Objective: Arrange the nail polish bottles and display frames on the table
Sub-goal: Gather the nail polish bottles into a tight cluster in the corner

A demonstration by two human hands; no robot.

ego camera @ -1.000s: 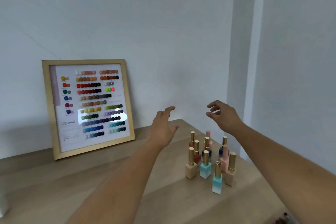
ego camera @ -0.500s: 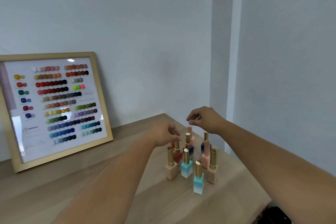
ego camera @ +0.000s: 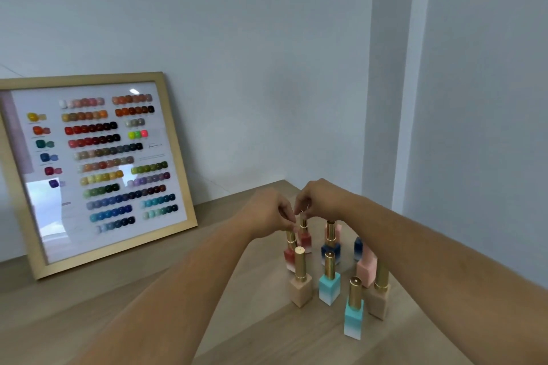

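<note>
A cluster of several nail polish bottles with gold caps stands on the wooden table [ego camera: 89, 305] at the right: two red, two navy [ego camera: 330, 252], two pink [ego camera: 366, 270], two beige [ego camera: 301, 290] and two teal [ego camera: 353, 317]. My left hand [ego camera: 268, 213] pinches the cap of the nearer red bottle [ego camera: 290, 259]. My right hand [ego camera: 321, 197] pinches the cap top of the farther red bottle [ego camera: 305, 241]. Both bottles stand upright on the table. A gold display frame [ego camera: 177, 157] of colour swatches leans on the wall at the left.
The table ends at a corner near the right wall, just behind the bottles. A wall pillar [ego camera: 385, 98] rises behind the cluster. Bare tabletop lies between the frame and the bottles, crossed by my left forearm.
Both hands came down from open above the cluster and closed their fingers on the caps of the two red bottles. The view shifted right.
</note>
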